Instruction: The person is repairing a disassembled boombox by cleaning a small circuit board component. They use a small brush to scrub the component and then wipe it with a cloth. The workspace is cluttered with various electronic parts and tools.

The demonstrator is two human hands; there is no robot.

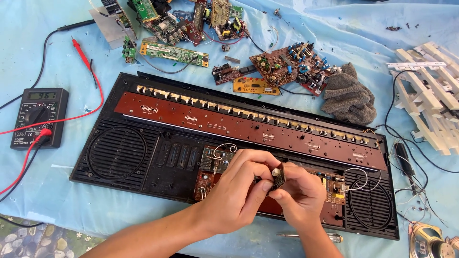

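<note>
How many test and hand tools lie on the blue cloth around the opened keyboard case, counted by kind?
Multimeter: 1
Red test probe: 1
Black test probe: 1
Screwdriver: 1
Grey rag: 1
Total: 5
The left hand and right hand together hold a small dark part over the keyboard case.

Small component between both hands' fingertips
</note>
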